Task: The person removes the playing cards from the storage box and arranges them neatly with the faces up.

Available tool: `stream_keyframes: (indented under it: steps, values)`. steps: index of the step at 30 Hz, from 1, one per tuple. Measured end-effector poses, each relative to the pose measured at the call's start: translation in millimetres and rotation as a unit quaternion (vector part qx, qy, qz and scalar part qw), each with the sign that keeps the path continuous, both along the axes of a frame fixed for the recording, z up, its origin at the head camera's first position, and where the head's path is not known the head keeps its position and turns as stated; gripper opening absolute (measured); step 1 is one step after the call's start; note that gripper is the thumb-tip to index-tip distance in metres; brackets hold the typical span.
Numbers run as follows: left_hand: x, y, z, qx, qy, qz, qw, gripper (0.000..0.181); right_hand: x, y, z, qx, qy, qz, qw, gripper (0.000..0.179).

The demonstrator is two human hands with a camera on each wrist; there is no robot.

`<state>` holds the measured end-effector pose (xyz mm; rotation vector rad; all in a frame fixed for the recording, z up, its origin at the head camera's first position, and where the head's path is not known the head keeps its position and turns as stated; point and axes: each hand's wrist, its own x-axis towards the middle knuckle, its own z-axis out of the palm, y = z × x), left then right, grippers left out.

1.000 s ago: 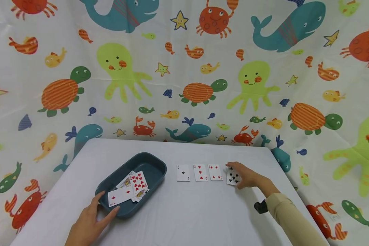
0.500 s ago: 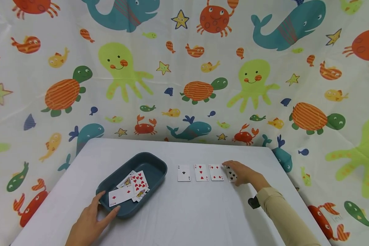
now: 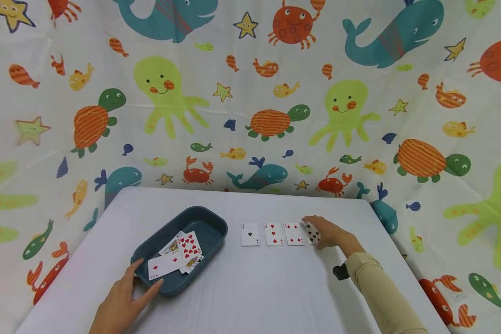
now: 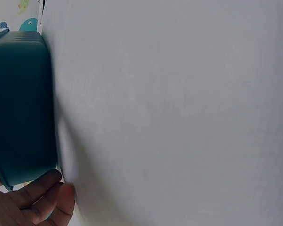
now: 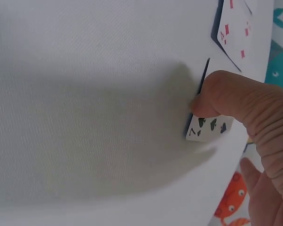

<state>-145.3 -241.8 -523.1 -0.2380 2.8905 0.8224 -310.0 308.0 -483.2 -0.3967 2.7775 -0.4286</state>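
Note:
In the head view my right hand holds the seven of spades at the right end of a row of playing cards. The right wrist view shows the thumb on one edge of this card; the other side of the grip is hidden. To its left lie a four of diamonds, a three of hearts and an ace of clubs, all face up. My left hand grips the near-left end of a dark teal tray, thumb and fingers spread around its corner.
Several face-up cards overlap inside the tray, among them a two of diamonds and a hearts card. A white cloth covers the table. Behind it hangs a curtain printed with sea animals.
My right hand has drawn the seven of spades leftward, close beside the four of diamonds, and the card now stands straighter in the row. My left hand and the tray stay put.

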Motion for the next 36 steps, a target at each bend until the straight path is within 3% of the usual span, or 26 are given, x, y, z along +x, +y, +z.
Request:
stream_keyframes:
  steps: [9,15,22,28,31,36]
  values:
    - [-0.2,-0.7,-0.1,0.001,-0.004,0.002,1.0000,0.117,13.5,11.7,-13.7,-0.092,0.020,-0.018,0.9954,0.097]
    - [-0.4,-0.4,-1.3,0.003,-0.002,-0.001,1.0000,0.117,35.9,12.1,-23.0,-0.199,0.054,-0.054,0.9771,0.094]
    - [-0.4,-1.0,0.8,0.007,0.006,-0.004,1.0000,0.116,57.4,-9.2,-31.5,-0.334,0.083,-0.092,0.9346,0.090]
    - [0.5,-1.3,0.3,0.006,0.012,-0.005,0.9999,0.115,71.6,-38.0,-38.2,-0.404,0.098,-0.124,0.9011,0.084]
    - [0.9,-1.0,-0.1,0.005,0.012,-0.002,0.9999,0.115,77.7,-53.8,-38.3,-0.462,0.090,-0.135,0.8721,0.078]
    - [1.7,-0.4,0.7,0.006,0.010,0.001,0.9999,0.115,84.3,-79.3,-36.5,-0.557,0.058,-0.153,0.8147,0.069]
